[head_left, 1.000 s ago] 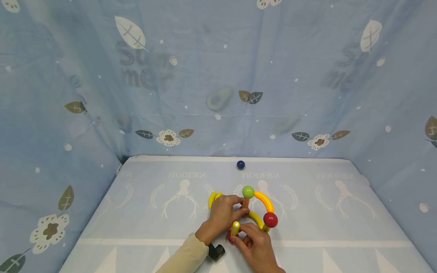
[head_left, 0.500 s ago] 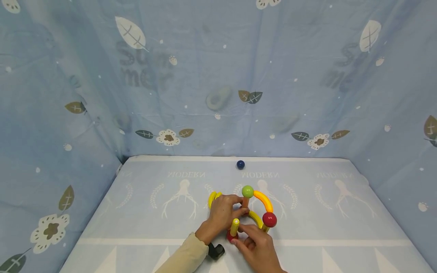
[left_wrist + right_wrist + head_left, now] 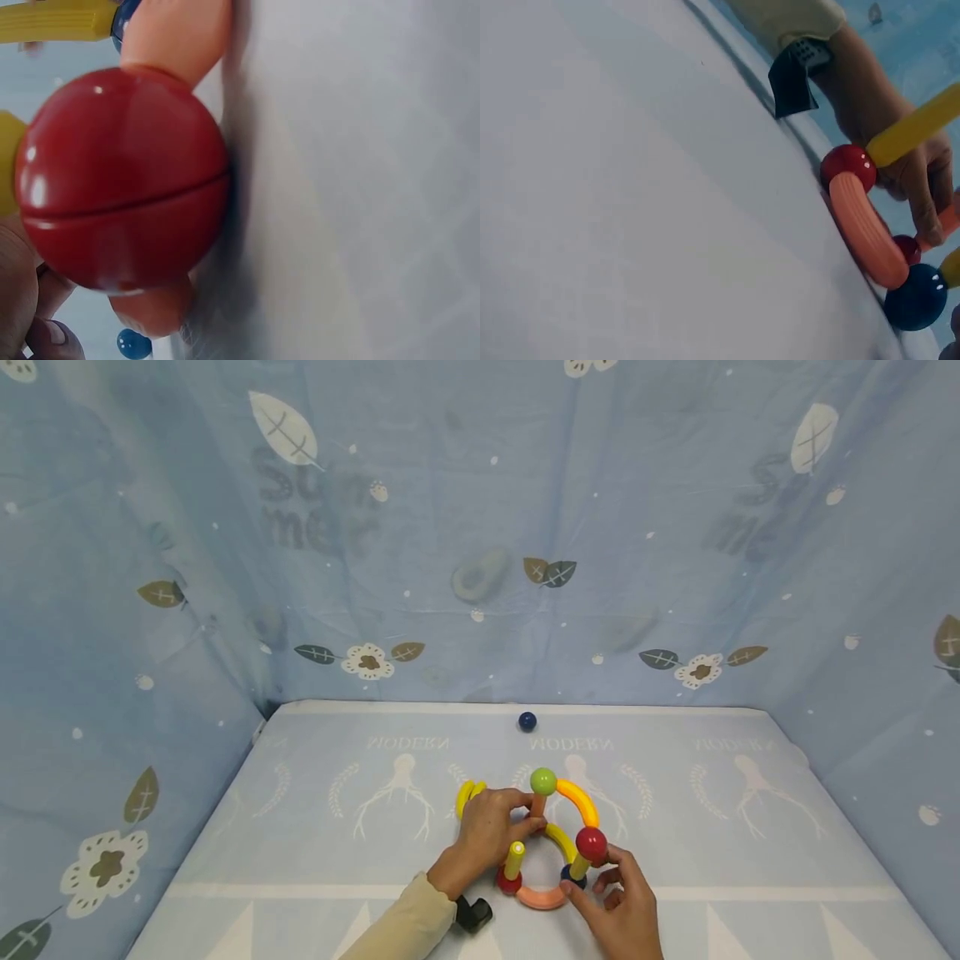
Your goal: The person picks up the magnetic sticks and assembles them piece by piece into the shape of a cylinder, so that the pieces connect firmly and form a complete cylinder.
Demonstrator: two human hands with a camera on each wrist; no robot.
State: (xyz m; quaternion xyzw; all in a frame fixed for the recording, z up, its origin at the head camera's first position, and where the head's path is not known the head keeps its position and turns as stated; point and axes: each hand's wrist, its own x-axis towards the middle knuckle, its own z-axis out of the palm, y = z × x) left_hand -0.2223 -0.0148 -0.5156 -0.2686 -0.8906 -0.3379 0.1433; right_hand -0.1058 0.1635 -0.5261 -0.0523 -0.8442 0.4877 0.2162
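Observation:
A ring of toy balls and rods stands on the table. My left hand pinches the orange upright rod below the green ball. My right hand is at the ring's right side, thumb at the blue ball and index finger beside the upper red ball; a yellow rod joins these balls. A curved orange piece links the blue ball to the lower red ball, which bears an upright yellow rod. That red ball fills much of the left wrist view.
A loose dark blue ball lies near the table's back edge. Curved yellow pieces lie left of my left hand. A black device sits by the left wrist. Patterned cloth walls surround the table.
My right hand has let go of the lower red ball and moved right to the blue ball, uncovering the curved orange piece. My left hand has kept its grip on the orange rod.

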